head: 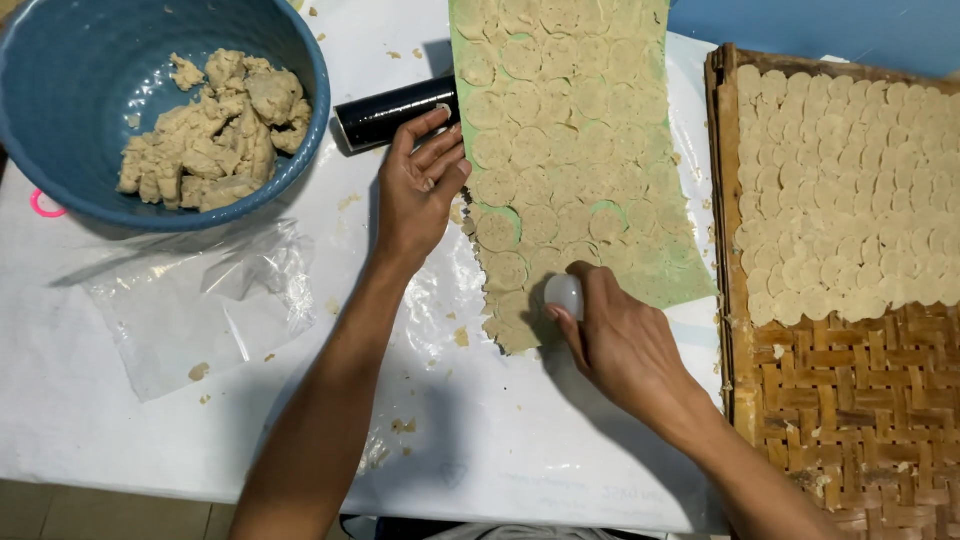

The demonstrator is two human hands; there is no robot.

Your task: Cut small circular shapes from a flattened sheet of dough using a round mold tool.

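blue bowl [60, 150], beige dough [560, 130], green mat [680, 285]

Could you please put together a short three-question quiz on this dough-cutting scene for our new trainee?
1. True or false: the right hand presses a small white round cutter onto the rolled sheet of beige dough.
2. Where do the finished cut dough discs lie? A) in the blue plastic bowl B) on the woven bamboo tray C) on the clear plastic bag
3. Fill in: the left hand rests by the sheet's edge, next to a ____ cylinder.

Key: 1 true; 2 B; 3 black.
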